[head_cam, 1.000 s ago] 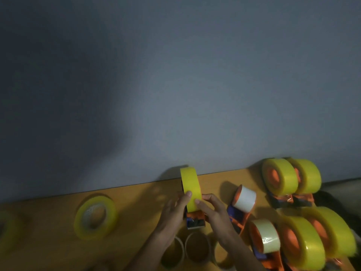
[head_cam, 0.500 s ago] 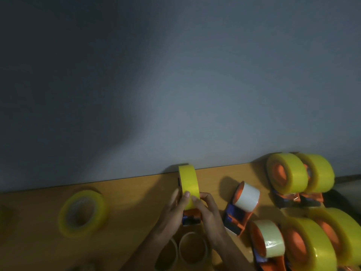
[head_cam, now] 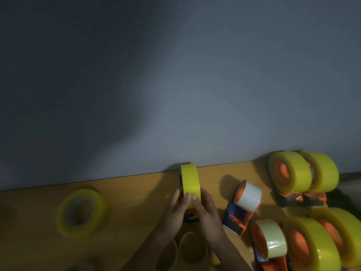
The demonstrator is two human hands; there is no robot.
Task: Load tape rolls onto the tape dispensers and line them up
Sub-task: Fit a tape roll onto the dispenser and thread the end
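Right now we hold a yellow tape roll (head_cam: 189, 185) upright on edge near the bench's (head_cam: 136, 194) far edge, about midway along it. Our left hand (head_cam: 173, 210) and right hand (head_cam: 206, 209) curl around its lower part from either side, thumbs meeting on the near face. Beneath the roll an orange dispenser (head_cam: 192, 215) shows between our fingers, mostly hidden.

Toward the bench's right end we count six more dispensers carrying rolls. Two with fat yellow rolls (head_cam: 291, 172) stand side by side by the far right corner. One with a white roll (head_cam: 249, 195) lies tilted between them and our hands. Three sit at the near right: one pale roll (head_cam: 274, 238) and two large yellow ones (head_cam: 316, 241).

One loose yellow-green roll (head_cam: 82, 211) lies flat toward the left, blurred. Two empty cardboard cores (head_cam: 192, 248) rest at the near edge, partly behind our forearms.
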